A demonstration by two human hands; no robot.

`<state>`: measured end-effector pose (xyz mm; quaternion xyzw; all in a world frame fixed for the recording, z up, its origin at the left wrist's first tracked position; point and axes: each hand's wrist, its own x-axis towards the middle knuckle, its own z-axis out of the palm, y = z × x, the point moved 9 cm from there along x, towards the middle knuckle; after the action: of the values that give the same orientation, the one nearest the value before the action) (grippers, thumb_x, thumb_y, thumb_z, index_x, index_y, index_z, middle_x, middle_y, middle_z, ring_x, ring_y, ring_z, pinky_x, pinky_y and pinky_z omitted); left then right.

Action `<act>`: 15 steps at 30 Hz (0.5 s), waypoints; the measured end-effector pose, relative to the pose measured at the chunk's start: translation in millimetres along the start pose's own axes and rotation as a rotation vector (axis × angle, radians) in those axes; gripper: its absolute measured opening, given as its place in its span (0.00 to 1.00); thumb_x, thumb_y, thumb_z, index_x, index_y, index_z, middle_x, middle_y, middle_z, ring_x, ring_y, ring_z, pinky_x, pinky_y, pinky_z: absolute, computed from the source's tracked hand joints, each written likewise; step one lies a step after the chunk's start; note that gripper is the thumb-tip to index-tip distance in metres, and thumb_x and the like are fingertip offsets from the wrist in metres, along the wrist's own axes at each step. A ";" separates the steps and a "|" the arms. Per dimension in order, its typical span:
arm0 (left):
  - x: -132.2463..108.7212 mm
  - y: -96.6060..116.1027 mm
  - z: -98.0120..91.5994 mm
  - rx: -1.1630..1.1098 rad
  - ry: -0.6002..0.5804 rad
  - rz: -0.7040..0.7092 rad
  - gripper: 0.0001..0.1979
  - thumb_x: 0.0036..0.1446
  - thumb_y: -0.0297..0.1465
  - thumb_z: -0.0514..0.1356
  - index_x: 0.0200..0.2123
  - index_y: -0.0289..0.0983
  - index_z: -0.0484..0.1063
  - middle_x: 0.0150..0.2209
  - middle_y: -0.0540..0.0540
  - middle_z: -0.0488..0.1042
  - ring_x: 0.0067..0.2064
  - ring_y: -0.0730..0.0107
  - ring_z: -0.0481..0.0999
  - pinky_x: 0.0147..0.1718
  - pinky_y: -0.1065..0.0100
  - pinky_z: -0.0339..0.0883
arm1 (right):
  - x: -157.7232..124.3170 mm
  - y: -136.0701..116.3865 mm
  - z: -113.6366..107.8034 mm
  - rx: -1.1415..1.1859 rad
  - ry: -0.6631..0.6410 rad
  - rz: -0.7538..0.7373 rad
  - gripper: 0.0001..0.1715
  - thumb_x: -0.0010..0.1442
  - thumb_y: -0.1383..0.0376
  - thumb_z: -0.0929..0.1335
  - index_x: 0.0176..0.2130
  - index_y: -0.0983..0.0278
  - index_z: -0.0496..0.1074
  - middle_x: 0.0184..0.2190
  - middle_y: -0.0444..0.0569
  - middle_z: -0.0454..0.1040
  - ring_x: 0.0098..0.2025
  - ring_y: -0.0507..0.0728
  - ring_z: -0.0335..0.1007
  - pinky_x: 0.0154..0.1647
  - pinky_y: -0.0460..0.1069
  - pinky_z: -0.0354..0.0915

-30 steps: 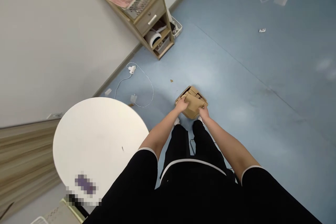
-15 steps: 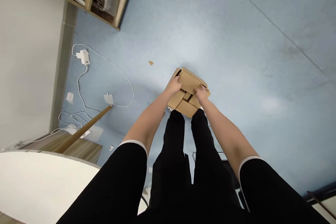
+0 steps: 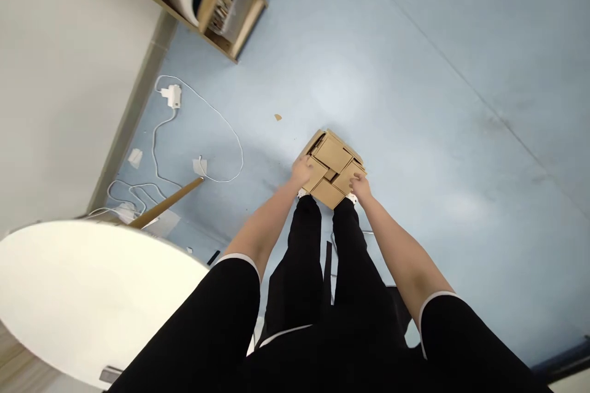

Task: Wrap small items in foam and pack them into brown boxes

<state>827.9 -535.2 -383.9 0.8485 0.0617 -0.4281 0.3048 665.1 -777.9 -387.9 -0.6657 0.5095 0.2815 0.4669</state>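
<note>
A small brown cardboard box [image 3: 332, 167] stands on the blue floor just in front of my feet, its four top flaps folded over one another. My left hand [image 3: 301, 172] rests on the box's left side with its fingers curled against a flap. On the right side, my right hand [image 3: 360, 185] presses its fingers on the near right flap. Both arms reach straight down past my black trousers.
A round white table [image 3: 92, 295] is at lower left, with a wooden leg [image 3: 166, 202] showing beyond it. A white charger and cable [image 3: 174, 96] lie on the floor by the wall. A wooden shelf unit [image 3: 216, 0] stands at the top left.
Both hands have slid from the middle of the box top out to its left and right sides, and the flaps now lie closed. The view has shifted, bringing more of the table in.
</note>
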 end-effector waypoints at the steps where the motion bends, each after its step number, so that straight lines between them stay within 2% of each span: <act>1: -22.4 0.8 -6.0 -0.025 0.005 -0.009 0.29 0.63 0.27 0.59 0.67 0.35 0.67 0.63 0.36 0.71 0.66 0.50 0.70 0.67 0.56 0.61 | -19.0 0.0 -3.8 0.030 -0.036 0.063 0.32 0.59 0.63 0.65 0.62 0.68 0.67 0.45 0.57 0.78 0.36 0.57 0.76 0.38 0.52 0.73; 3: -71.7 4.1 -16.7 -0.097 0.015 -0.036 0.27 0.63 0.26 0.59 0.65 0.34 0.69 0.63 0.35 0.72 0.64 0.52 0.72 0.66 0.57 0.63 | -60.1 -7.3 -11.4 0.070 -0.098 0.140 0.32 0.59 0.63 0.64 0.61 0.67 0.67 0.49 0.57 0.77 0.37 0.56 0.76 0.37 0.51 0.73; 4: -98.2 5.9 -20.8 -0.145 0.014 -0.059 0.26 0.63 0.26 0.60 0.64 0.34 0.70 0.62 0.35 0.73 0.62 0.53 0.74 0.64 0.57 0.64 | -81.0 -16.4 -16.4 0.068 -0.119 0.129 0.31 0.59 0.63 0.64 0.61 0.66 0.68 0.50 0.57 0.77 0.38 0.56 0.77 0.37 0.51 0.72; 7: -183.6 12.5 -34.0 -0.324 0.064 -0.109 0.23 0.62 0.28 0.61 0.61 0.36 0.72 0.56 0.38 0.78 0.57 0.55 0.78 0.61 0.56 0.67 | -147.3 -51.7 -33.0 0.023 -0.178 0.015 0.26 0.58 0.61 0.66 0.55 0.63 0.71 0.48 0.55 0.78 0.38 0.57 0.77 0.35 0.50 0.71; 10: -278.3 12.2 -47.5 -0.569 0.190 -0.085 0.22 0.61 0.29 0.63 0.58 0.36 0.74 0.53 0.38 0.79 0.55 0.56 0.78 0.60 0.56 0.67 | -221.2 -81.8 -49.1 0.060 -0.250 -0.101 0.21 0.54 0.61 0.71 0.49 0.60 0.73 0.42 0.51 0.79 0.35 0.56 0.76 0.34 0.49 0.70; 12: -344.5 0.4 -49.0 -0.755 0.263 -0.070 0.22 0.61 0.31 0.64 0.59 0.36 0.73 0.54 0.38 0.79 0.52 0.58 0.79 0.58 0.56 0.69 | -272.0 -93.8 -56.8 0.095 -0.317 -0.156 0.18 0.53 0.62 0.72 0.46 0.59 0.73 0.41 0.49 0.79 0.35 0.55 0.76 0.34 0.48 0.69; 15: -440.4 -32.4 -36.8 -1.014 0.327 -0.081 0.23 0.63 0.34 0.62 0.60 0.39 0.72 0.55 0.39 0.78 0.48 0.62 0.80 0.50 0.59 0.73 | -345.4 -101.5 -61.9 0.067 -0.414 -0.233 0.15 0.54 0.62 0.73 0.43 0.58 0.73 0.43 0.48 0.79 0.36 0.54 0.76 0.32 0.47 0.69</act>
<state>565.7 -419.3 -46.0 0.6472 0.3402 -0.2181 0.6464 642.9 -686.1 -34.9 -0.6322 0.3316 0.3391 0.6126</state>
